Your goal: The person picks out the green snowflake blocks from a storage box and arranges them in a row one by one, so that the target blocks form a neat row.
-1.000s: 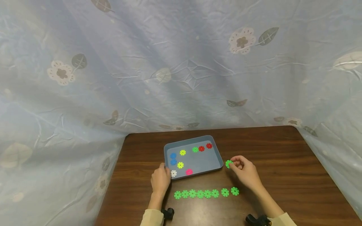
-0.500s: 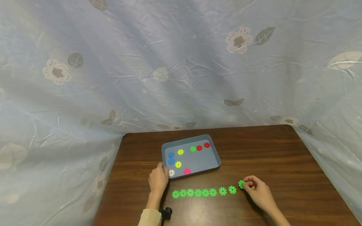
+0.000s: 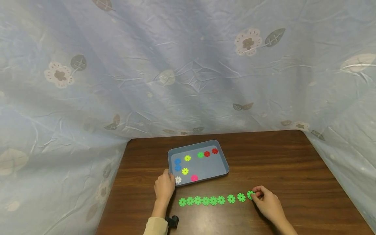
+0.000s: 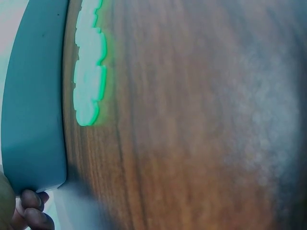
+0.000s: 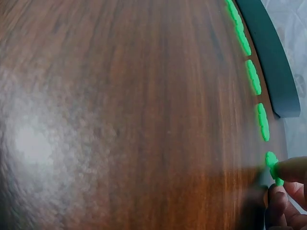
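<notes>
A green snowflake-shaped disc [image 3: 250,195] is pinched between the thumb and fingers of my right hand [image 3: 270,204], at the right end of a row of green discs [image 3: 205,200]. In the right wrist view the pinched disc [image 5: 271,163] is at or very near the tabletop; contact is hard to tell. My left hand [image 3: 164,187] grips the near left corner of a grey-blue tray [image 3: 202,179], its fingertips [image 4: 36,211] curled at the tray's end in the left wrist view. Blue, yellow, red, green, white and pink discs lie inside the tray.
The brown wooden table [image 3: 279,156] reaches back to a patterned curtain [image 3: 188,65]. The discs on the left of the row touch or overlap, while those on the right stand apart. A black wrist camera [image 3: 172,222] is on the left wrist.
My right hand has carried the green disc from beside the tray's right corner toward me and rightward, down to the row's right end. The left hand stays on the tray.
</notes>
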The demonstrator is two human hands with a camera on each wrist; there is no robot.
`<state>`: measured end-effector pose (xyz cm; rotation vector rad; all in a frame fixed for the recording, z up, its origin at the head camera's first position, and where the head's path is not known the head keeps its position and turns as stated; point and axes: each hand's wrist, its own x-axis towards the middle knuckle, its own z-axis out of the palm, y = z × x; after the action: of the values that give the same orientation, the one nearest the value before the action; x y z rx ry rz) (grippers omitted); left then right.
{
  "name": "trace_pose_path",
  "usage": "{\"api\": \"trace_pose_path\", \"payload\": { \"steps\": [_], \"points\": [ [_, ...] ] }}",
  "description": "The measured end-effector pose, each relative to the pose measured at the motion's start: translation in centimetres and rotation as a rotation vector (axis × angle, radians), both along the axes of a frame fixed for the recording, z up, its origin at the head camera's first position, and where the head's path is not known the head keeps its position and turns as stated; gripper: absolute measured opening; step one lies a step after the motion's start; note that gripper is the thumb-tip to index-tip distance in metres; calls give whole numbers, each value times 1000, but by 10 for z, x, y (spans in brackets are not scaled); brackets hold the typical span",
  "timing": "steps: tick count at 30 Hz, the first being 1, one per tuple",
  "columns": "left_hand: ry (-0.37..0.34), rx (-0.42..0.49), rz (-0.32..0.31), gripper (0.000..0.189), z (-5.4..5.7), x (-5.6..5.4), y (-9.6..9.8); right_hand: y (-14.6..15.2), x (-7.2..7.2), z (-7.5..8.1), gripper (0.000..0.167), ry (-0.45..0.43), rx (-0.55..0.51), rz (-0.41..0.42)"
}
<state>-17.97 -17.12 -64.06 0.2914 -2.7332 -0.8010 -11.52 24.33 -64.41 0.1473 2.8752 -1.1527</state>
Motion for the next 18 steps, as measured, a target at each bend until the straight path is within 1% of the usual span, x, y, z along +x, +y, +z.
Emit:
{"api": "trace_pose_path", "payload": {
  "steps": [6, 10, 15, 18],
  "points": [
    [1, 5, 1, 25, 0, 0, -1, 0, -2, -4, 16, 15, 40, -11],
    [3, 4, -2, 26, 0, 0, -1, -1, -2, -5, 16, 33, 47, -14],
    [0, 9, -3, 27, -1, 1, -1, -6, -4, -1, 17, 62, 25, 2],
    [0, 11, -2, 27, -1, 0, -1, -13, -10, 3, 19, 83, 0, 24]
  ]
}}
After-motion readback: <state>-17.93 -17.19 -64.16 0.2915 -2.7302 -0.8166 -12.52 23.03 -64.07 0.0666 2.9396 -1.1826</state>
